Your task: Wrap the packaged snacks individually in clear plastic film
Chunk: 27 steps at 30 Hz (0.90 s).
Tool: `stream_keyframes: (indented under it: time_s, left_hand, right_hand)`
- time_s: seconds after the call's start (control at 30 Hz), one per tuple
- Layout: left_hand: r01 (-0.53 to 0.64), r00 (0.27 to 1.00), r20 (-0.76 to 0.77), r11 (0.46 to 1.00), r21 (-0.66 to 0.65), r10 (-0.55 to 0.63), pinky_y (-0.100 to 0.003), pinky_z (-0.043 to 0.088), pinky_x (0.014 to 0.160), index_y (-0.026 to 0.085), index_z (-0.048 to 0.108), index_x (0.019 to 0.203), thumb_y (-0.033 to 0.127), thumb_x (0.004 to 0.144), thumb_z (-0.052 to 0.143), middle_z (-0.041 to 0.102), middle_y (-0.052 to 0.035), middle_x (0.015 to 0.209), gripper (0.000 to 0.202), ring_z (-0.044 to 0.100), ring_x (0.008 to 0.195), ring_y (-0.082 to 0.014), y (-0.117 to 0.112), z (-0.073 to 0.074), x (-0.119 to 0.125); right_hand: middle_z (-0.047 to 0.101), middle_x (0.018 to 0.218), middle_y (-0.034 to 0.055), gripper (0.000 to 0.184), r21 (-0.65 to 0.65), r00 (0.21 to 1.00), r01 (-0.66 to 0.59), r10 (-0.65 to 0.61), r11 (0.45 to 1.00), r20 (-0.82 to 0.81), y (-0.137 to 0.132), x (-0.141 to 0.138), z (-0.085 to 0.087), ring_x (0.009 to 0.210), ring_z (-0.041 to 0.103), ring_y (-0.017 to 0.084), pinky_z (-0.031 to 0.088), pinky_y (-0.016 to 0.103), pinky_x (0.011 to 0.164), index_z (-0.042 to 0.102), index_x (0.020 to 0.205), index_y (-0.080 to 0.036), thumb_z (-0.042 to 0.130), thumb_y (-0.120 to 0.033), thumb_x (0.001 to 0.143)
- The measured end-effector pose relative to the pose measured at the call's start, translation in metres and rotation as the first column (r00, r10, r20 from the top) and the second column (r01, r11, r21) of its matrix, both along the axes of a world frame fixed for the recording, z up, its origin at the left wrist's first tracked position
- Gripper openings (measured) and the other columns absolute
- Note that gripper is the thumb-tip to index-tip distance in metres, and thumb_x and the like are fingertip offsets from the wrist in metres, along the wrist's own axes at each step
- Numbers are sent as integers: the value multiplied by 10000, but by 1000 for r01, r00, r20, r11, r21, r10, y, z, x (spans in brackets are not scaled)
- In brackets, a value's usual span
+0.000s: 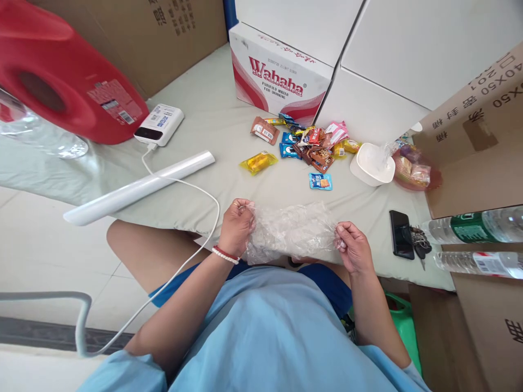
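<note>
A crumpled clear plastic bag (292, 228) is stretched sideways over the front edge of the table, above my lap. My left hand (237, 226) is closed on its left end, and my right hand (353, 245) pinches its right end. Beyond the bag lies a pile of small wrapped snacks (314, 144). A blue snack packet (321, 181) and a yellow snack packet (258, 162) lie apart from the pile, nearer to my hands. To the right of the pile stands a white tub (372, 166) with clear plastic in it.
A power bank (159, 125) with a white cable and a white tube (139, 189) lie at left, near a red jug (69, 71). At right are a red bowl (435, 179), phone (401, 234), keys (420, 239) and two water bottles (469, 227). A Wahaha carton (280, 76) stands behind.
</note>
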<state>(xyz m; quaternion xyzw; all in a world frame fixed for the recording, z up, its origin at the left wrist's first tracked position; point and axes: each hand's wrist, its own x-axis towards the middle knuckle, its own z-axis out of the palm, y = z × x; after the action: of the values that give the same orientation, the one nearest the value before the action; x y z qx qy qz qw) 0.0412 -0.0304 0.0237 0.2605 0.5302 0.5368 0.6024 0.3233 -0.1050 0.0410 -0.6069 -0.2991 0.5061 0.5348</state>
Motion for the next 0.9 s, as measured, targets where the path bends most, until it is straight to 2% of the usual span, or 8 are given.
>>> stream_keyframes:
  time_s: [0.13,0.27,0.37,0.47,0.57,0.7,0.8,0.9]
  left_hand:
    - [-3,991,-135,999,-42,-3,-208,293,416,226,533,829,411,736,784,504,95,560,325,379,422,-70,5,-7,-12]
    - [31,987,-158,997,-77,-43,-215,293,410,231,554,833,425,728,794,508,88,537,325,386,418,-86,6,-12,-12]
    - [44,980,-187,995,-92,-61,-212,278,398,228,568,820,406,743,775,491,88,515,284,380,410,-89,7,-13,-8]
    - [49,979,-190,993,-105,-68,-210,269,391,230,569,835,387,758,758,482,92,507,257,375,402,-91,8,-12,-9]
    - [85,979,-177,990,-112,-104,-206,264,391,229,575,848,362,738,780,492,92,514,269,372,399,-85,10,-7,-15]
    - [193,973,-110,976,-102,-204,-199,233,390,221,585,843,353,676,841,509,89,533,333,340,390,-64,16,-2,-27]
    - [366,927,-54,927,-81,-371,-192,195,395,218,611,871,348,607,899,486,98,535,412,318,386,-52,24,0,-35]
    - [525,848,-68,851,-24,-525,-190,217,420,214,653,913,326,565,931,448,108,523,459,339,408,-58,33,1,-42]
  right_hand:
    - [550,699,-34,358,7,945,25,-26,1000,325,2,17,-9,565,418,99,380,242,526,684,882,-202,788,-538,814]
    - [664,1129,107,444,141,644,-148,-13,979,765,-4,21,-6,961,618,243,541,419,861,692,1169,-220,728,-551,875]
    - [513,1497,162,700,123,367,-554,109,823,924,-7,6,0,1392,455,373,424,586,1135,594,1407,-262,823,-541,807]
    - [516,1527,136,478,40,227,-714,177,699,958,-5,-8,0,1467,375,374,384,622,1177,656,1338,-277,771,-404,891]
    - [696,1235,99,149,67,306,-692,208,719,929,0,-9,1,1286,531,318,488,560,1067,756,1069,-291,648,-273,968]
    - [723,899,60,106,74,498,-691,400,719,769,3,5,16,956,641,253,546,444,878,756,944,-276,675,-341,965]
    - [707,808,42,212,17,686,-601,505,799,524,2,14,28,769,647,206,541,370,747,740,877,-241,717,-443,936]
    - [649,670,4,333,-49,879,-417,416,908,233,11,18,32,589,592,155,496,297,584,707,835,-219,767,-544,870]
